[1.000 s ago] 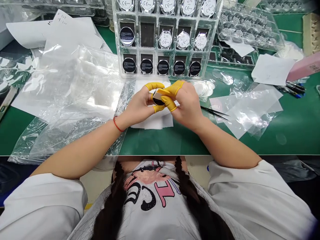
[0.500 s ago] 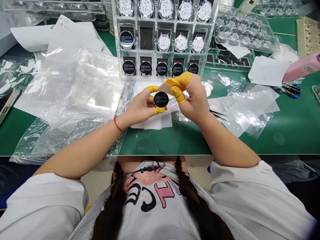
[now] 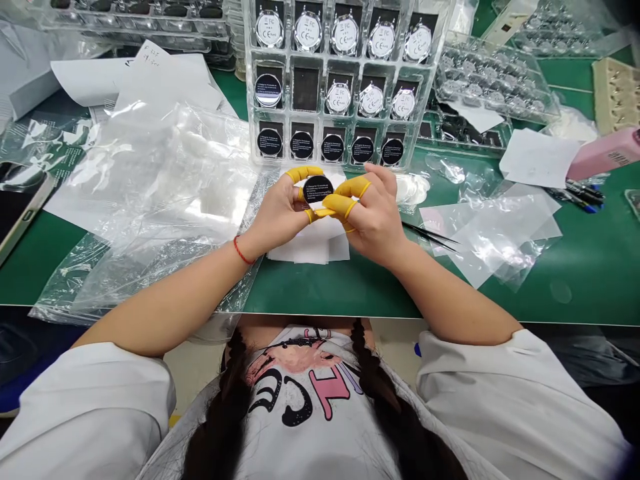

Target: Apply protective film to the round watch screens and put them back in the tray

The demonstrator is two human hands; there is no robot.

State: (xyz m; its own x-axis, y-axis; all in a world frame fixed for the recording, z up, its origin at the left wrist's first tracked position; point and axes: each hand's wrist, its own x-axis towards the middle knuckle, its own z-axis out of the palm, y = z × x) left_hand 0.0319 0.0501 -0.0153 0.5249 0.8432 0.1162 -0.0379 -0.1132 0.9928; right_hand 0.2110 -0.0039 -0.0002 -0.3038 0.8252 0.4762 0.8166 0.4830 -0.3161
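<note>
My left hand (image 3: 280,210), with yellow finger cots, holds a round watch head (image 3: 319,189) by its rim. Its black face carries lines of small white text and is turned up toward me. My right hand (image 3: 373,213), also in yellow finger cots, pinches a small white sheet (image 3: 320,207) against the lower edge of the watch head. Whether this sheet is cloth or paper I cannot tell. Beneath both hands lies a stack of white sheets (image 3: 305,251). Just beyond them a clear plastic tray (image 3: 253,110) holds several watch heads, some showing black faces, others silver backs.
Clear plastic bags (image 3: 185,167) and papers (image 3: 165,77) cover the left. Black tweezers (image 3: 430,235) and thin translucent sheets (image 3: 480,233) lie right of my hand. Farther right are a pink bottle (image 3: 603,155) and pens (image 3: 583,195). More trays (image 3: 495,77) stand behind. A phone (image 3: 23,207) lies far left.
My right hand has come down from above the watch head to its lower right edge, bringing the sheet with it. My left hand still holds the watch head. The view has shifted slightly.
</note>
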